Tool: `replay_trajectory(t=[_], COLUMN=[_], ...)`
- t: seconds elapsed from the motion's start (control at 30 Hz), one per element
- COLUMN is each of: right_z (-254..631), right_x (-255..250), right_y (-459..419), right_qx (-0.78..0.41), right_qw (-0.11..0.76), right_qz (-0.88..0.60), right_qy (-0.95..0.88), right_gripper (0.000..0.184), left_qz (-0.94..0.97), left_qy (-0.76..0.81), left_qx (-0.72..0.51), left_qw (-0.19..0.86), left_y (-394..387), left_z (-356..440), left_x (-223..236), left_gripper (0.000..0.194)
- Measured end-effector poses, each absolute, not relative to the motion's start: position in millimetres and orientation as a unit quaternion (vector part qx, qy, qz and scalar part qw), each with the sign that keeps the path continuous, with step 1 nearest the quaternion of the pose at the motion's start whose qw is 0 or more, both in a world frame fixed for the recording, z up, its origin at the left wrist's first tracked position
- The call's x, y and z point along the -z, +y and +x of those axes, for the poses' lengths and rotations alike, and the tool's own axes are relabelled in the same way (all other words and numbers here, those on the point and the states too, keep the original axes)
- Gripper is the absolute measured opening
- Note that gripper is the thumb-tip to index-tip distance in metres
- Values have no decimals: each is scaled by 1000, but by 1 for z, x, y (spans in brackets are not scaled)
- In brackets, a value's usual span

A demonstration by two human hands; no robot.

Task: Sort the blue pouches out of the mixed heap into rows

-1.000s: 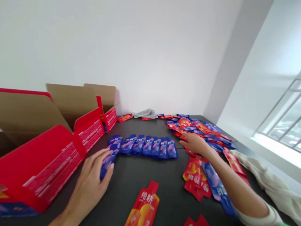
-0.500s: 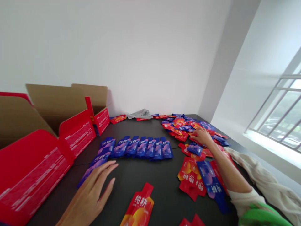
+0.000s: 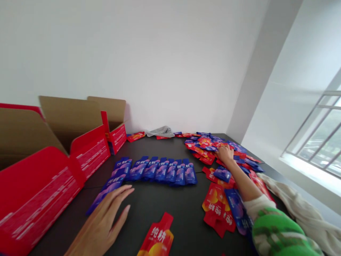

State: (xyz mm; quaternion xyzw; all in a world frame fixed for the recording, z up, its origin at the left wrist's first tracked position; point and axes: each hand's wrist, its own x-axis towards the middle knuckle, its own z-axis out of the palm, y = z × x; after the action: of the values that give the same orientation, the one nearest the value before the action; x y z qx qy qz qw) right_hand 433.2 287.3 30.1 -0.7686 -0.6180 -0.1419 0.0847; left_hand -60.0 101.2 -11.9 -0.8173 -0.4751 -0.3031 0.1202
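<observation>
My left hand (image 3: 102, 222) hovers low over the table with fingers stretched and thumb apart, holding nothing. Just beyond its fingertips lie blue pouches (image 3: 110, 186), and a row of further blue pouches (image 3: 162, 170) runs to the right. A red pouch (image 3: 157, 236) with orange fruit print lies to the right of my left hand. My right hand (image 3: 225, 153) reaches into a mixed pile of red and blue pouches (image 3: 204, 145). Its fingers are bent down into the pile, and whatever they grip is hidden.
Open red cardboard boxes (image 3: 90, 154) line the left side, their brown flaps raised. Several red pouches (image 3: 217, 206) and a blue pouch (image 3: 237, 209) lie under and beside my right forearm. A grey cloth (image 3: 161, 131) is by the wall; a beige cloth (image 3: 295, 206) hangs along the right edge.
My right hand has pushed slightly farther into the pile and its fingers have curled in. My left hand stays nearly where it was. The view has shifted slightly.
</observation>
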Motion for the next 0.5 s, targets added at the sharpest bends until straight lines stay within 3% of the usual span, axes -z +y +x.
replay_trajectory(t=[0.2,0.37,0.5], right_z=[434,444,406], right_x=[-54,-84,-105], right_y=[257,224,176], right_qx=[180,177,177], right_qw=[98,147,304], right_qz=[-737,-714,-616], right_qy=[-644,-662,-705], right_gripper=[34,33,32], left_qz=[-819,-800,-734], left_qy=[-477,-494,-503], left_qx=[306,342,425], left_qw=[89,2,-166], left_y=[104,100,84], left_z=[-62,-55,-29], left_x=[16,11,-9], left_gripper=[43,41,39])
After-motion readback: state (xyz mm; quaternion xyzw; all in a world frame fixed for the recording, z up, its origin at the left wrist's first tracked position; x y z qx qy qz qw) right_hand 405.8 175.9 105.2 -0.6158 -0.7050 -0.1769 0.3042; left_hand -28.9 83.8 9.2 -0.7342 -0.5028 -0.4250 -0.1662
